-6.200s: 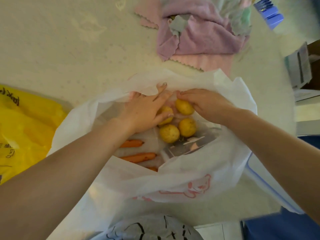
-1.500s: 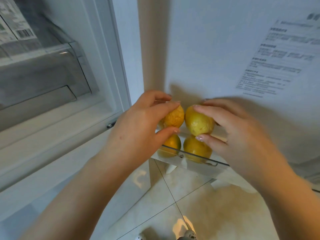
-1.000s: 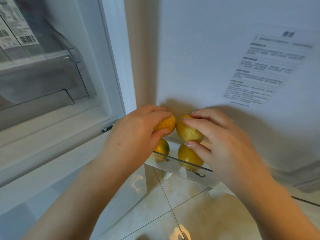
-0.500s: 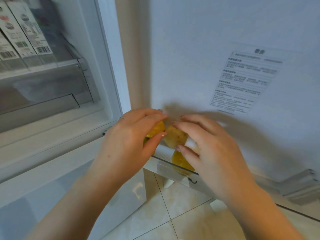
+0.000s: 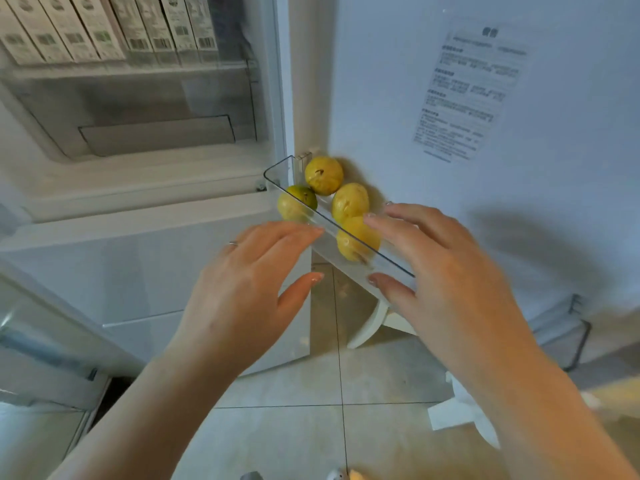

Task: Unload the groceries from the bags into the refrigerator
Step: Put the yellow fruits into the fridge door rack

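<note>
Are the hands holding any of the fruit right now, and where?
Nothing is held. Left hand and right hand are open, with all four fruits in the door shelf.

Door label [image 5: 467,91] and carton [image 5: 138,26] print blurred, unreadable.

Left hand [image 5: 242,292]: bare, no glove; one thin silver-coloured ring [image 5: 233,242] worn on a finger. Fingernails short, with a pale polish. Right hand [image 5: 446,289]: bare, no ring seen; nails likewise pale and glossy. Both forearms uncovered to the frame's lower edge; no sleeve, watch or bracelet in view.
</note>
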The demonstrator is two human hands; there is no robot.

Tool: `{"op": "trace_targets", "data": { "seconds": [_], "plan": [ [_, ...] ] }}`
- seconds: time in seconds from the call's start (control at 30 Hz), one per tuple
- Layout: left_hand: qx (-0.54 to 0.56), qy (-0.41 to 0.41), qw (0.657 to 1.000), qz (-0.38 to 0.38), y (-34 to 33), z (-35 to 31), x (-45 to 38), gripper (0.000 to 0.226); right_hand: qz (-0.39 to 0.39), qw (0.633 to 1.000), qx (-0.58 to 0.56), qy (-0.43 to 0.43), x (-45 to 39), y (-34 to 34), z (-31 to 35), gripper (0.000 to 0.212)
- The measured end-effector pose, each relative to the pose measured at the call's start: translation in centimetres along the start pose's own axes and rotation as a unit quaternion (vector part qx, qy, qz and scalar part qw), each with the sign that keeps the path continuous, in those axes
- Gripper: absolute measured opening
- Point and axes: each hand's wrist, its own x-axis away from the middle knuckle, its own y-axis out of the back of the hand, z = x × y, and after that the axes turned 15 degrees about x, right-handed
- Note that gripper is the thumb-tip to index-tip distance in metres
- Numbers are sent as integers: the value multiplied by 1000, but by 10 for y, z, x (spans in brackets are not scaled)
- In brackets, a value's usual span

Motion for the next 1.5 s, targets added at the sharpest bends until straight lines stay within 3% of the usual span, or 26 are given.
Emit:
{"op": "trace_targets", "data": {
  "seconds": [0.3,0.57,0.83,1.17,1.5],
  "plan": [
    [-30,-52,996,62,-3,-47,64,49,-25,999,-2,-25,97,29,13,59],
    [4,-83,979,187,-50,-94,147,62,77,990,36,-117,234,37,20,64],
    [29,-188,941,281,-115,-164,177,63,179,939,66,-286,348,50,-15,67],
    [67,-278,882,376,-270,-298,142,61,252,856,60,-447,445,95,-156,72],
    [133,-311,864,372,-410,-457,75,59,225,849,117,-464,494,155,-349,69]
  ]
}}
